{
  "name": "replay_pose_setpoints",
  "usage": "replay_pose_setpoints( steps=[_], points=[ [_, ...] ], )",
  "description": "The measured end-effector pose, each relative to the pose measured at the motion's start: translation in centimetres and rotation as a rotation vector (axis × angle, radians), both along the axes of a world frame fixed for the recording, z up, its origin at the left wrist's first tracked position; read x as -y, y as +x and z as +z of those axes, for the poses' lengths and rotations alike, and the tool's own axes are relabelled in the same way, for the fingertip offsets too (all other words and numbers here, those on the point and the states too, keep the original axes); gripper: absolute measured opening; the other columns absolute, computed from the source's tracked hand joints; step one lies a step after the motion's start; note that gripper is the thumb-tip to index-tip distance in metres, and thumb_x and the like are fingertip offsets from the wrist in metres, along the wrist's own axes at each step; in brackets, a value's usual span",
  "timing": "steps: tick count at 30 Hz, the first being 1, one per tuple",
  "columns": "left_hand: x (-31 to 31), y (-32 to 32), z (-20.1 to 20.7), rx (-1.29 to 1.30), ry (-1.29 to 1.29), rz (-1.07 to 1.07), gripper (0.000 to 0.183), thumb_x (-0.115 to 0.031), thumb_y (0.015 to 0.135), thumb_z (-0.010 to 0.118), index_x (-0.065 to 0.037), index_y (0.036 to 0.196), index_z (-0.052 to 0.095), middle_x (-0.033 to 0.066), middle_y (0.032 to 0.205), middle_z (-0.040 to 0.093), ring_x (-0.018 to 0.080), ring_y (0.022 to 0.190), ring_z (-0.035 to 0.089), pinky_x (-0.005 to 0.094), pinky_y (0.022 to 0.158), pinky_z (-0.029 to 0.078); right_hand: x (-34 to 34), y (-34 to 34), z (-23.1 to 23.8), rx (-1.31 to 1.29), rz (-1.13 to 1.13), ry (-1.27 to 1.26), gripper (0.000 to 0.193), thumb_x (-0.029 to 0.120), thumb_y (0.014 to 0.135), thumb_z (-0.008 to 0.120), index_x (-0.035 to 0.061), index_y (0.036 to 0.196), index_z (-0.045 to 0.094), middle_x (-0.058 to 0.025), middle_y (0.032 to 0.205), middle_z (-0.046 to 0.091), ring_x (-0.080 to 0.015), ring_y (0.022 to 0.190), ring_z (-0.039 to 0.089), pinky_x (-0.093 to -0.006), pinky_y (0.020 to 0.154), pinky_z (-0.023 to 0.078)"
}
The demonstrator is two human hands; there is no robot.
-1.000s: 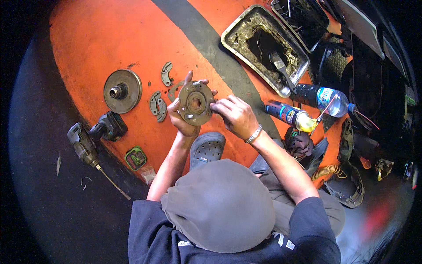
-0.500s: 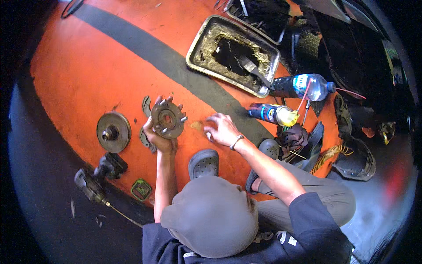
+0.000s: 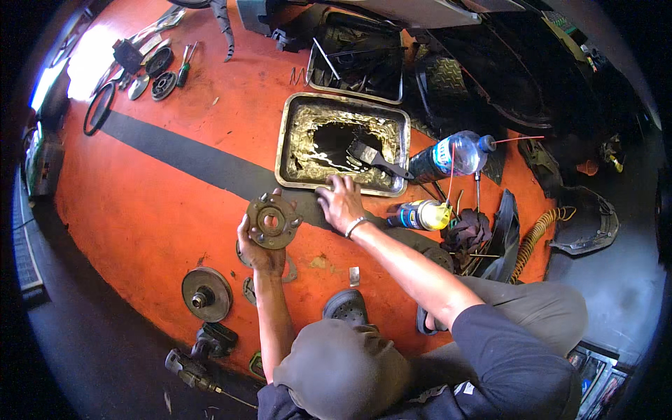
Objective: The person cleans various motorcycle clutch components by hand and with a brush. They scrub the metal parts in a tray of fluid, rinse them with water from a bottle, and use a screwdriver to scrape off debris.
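Observation:
My left hand (image 3: 259, 256) grips a round metal wheel hub (image 3: 281, 239) with studs, its flat face turned up. My right hand (image 3: 341, 206) is at the near rim of a metal tray (image 3: 288, 162), fingers apart, with nothing visible in it. Dark liquid and pale grime fill the tray, and a flat paintbrush (image 3: 366, 152) leans inside with its handle over the right side. Beneath my left hand, curved metal pieces (image 3: 248, 288) lie partly hidden on the floor. A small pale rectangular piece (image 3: 354, 276) lies near my shoe.
Left of me are a metal disc with a shaft (image 3: 217, 285) and a power drill (image 3: 192, 365). On the right are a plastic bottle (image 3: 455, 155), a spray can (image 3: 420, 214), a dark rag (image 3: 467, 232) and a yellow coiled hose (image 3: 535, 238). A second tray (image 3: 357, 94) holds dark parts.
My right hand has moved forward to the tray's near rim. The hub in my left hand is tilted differently. The view has shifted, showing more of the far floor, and the small pale piece has come into sight.

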State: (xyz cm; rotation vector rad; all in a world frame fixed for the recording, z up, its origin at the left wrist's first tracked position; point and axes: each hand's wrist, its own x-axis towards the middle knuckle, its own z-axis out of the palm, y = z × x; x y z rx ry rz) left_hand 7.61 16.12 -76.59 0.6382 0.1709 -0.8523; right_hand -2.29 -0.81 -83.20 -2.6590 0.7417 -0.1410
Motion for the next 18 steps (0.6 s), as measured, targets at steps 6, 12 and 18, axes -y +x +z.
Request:
replay_pose_setpoints(
  steps=[6, 12, 18],
  points=[
    [-2.5, 0.4, -0.7, 0.089, 0.031, 0.034, 0.062, -0.045, 0.095, 0.037, 0.0, 0.137, 0.046, 0.021, 0.147, 0.04, 0.0449, 0.122, 0.052, 0.0581, 0.093, 0.051, -1.2, 0.0, -1.1, 0.137, -0.167, 0.029, 0.035, 0.016, 0.087, 0.061, 0.0097, 0.121, 0.063, -0.0121, 0.128, 0.053, -0.0336, 0.116, 0.047, -0.0464, 0.098, 0.039],
    [-4.3, -0.8, -1.0, 0.071, 0.079, 0.059, 0.06, -0.044, 0.096, 0.036, -0.001, 0.136, 0.048, 0.0226, 0.146, 0.042, 0.0445, 0.121, 0.053, 0.0587, 0.093, 0.05, -1.2, 0.8, -2.6, 0.138, -0.077, -0.079, 0.038, 0.003, 0.083, 0.059, 0.011, 0.12, 0.062, -0.0071, 0.116, 0.061, -0.0291, 0.11, 0.052, -0.0437, 0.096, 0.043],
    [-6.6, -0.9, 0.0, 0.049, 0.122, 0.117, 0.064, -0.047, 0.096, 0.036, 0.001, 0.137, 0.045, 0.0243, 0.143, 0.045, 0.0444, 0.121, 0.053, 0.06, 0.09, 0.051, -5.2, 3.3, -1.5, 0.032, 0.133, 0.195, 0.038, 0.007, 0.088, 0.051, 0.0107, 0.124, 0.061, -0.0111, 0.129, 0.058, -0.032, 0.12, 0.05, -0.0419, 0.103, 0.043]
  ],
)
